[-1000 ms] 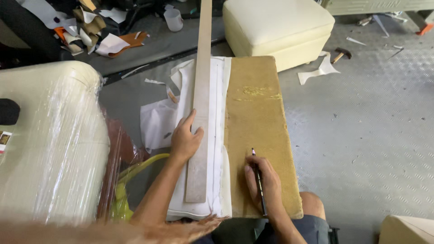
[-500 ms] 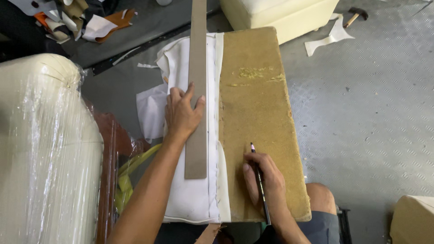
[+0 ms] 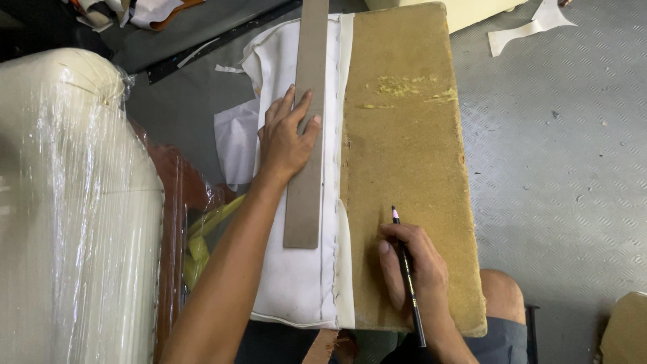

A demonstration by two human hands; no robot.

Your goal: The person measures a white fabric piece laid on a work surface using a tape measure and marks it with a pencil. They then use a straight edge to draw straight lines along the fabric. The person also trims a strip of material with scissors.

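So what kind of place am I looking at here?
Probably an upholstery workshop. A tan foam cushion slab edged with white fabric lies across the person's lap, a cream padded piece wrapped in clear plastic stands alongside, and the floor is grey metal tread plate.

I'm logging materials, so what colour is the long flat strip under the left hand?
The long flat strip is a dull grey-brown, lying on white fabric beneath the left hand; the head view shows it.
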